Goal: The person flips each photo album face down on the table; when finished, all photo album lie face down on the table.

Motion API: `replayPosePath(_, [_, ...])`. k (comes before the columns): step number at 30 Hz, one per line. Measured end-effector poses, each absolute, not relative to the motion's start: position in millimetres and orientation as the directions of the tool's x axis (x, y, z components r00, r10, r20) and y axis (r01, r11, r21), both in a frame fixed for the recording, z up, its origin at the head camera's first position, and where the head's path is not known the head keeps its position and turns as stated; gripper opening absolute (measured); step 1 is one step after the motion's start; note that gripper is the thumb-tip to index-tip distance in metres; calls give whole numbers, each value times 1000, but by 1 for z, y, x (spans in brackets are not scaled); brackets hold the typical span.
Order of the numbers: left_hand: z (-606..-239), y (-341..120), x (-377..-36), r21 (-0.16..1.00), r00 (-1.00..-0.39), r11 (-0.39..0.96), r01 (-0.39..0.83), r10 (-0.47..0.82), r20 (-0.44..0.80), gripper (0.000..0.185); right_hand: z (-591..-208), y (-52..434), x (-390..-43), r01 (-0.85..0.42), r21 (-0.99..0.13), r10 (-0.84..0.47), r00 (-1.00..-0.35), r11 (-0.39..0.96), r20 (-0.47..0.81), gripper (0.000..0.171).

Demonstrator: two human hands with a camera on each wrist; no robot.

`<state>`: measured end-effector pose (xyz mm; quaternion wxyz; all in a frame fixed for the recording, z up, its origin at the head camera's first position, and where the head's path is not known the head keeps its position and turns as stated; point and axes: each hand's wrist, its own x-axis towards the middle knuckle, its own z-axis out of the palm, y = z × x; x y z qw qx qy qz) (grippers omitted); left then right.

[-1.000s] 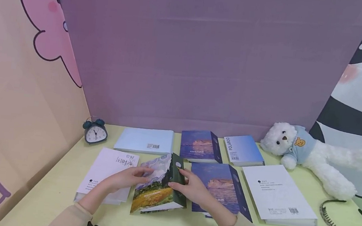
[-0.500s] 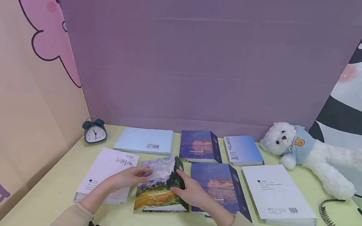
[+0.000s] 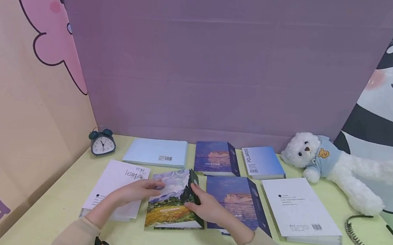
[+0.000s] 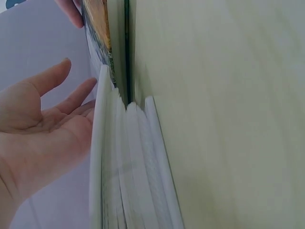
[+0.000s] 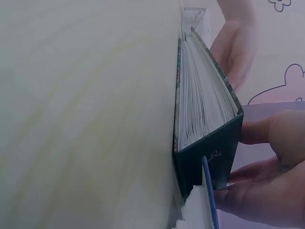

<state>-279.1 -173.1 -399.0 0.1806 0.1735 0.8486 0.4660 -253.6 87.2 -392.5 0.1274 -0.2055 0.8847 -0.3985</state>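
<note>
Pale green tabletop (image 3: 65, 204), backed by a purple panel (image 3: 224, 61), carries two rows of books. At front centre lies the landscape-cover photo album with dark green spine (image 3: 173, 202), flat on the table between a white-covered book (image 3: 114, 189) on its left and a blue sunset-cover album (image 3: 236, 202) on its right.

Left hand (image 3: 138, 192): fingers straight, relaxed, resting on the album's left cover edge; no grasp. Right hand (image 3: 209, 208): fingers and thumb curled round the spine, gripping it.

Judged step: seating or squaring the album in its slot. A next move would call for keeping the spine grip steady.

Clearance: neighbouring books lie just beside both long edges; open table remains along the near edge.
</note>
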Motion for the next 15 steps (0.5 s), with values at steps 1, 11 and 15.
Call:
replayPosePath(1, [-399,-173,-279,855,-874,504,126,464,-144,47,-393,87,-254,-260,-759,-465,-883,597,-64,66])
replayPosePath(11, [-395,-170,-280,857,-873,502,114,462,-155,46,-397,87,-259,-244,-774,-460,-885,584,-69,66])
replayPosePath(15, [-395,-169,-281,859,-871,500,111,465,-158,46,-397,86,-260,-236,-777,-453,-889,584,-71,66])
